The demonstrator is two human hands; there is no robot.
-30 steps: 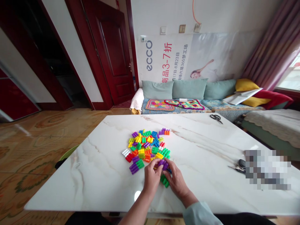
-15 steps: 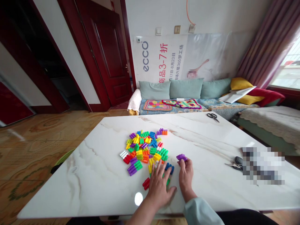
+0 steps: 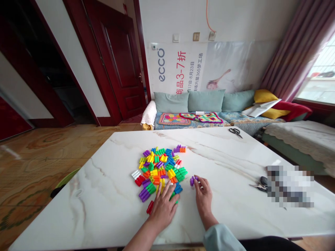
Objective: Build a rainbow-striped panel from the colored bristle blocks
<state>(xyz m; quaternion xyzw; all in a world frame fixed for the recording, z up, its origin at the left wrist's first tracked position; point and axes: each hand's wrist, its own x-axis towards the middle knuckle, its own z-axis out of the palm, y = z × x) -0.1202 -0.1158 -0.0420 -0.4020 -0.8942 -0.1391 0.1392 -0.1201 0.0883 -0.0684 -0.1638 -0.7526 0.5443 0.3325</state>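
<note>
My left hand (image 3: 164,206) lies palm down with its fingers spread over the near edge of a pile of colourful plastic toy blocks (image 3: 158,159). Each block looks like a short row of joined rounded pegs. Under and around those fingers are yellow and green blocks, with a blue block (image 3: 178,188) by the fingertips and a red block (image 3: 150,207) to the left. To the right of the pile, my right hand (image 3: 204,197) pinches a purple block (image 3: 192,181) at or just above the tabletop.
The white marble-patterned table (image 3: 230,209) fills the foreground. Black-handled scissors (image 3: 235,132) lie near its far edge. Another dark-handled tool (image 3: 261,184) rests at the right beside a blurred-out object (image 3: 289,186). Beyond stands a sofa (image 3: 167,122) with cushions.
My left hand has slid left, and the nearby blocks, the red one included, have shifted left with it. My right hand has moved slightly left and the purple block in it has turned.
</note>
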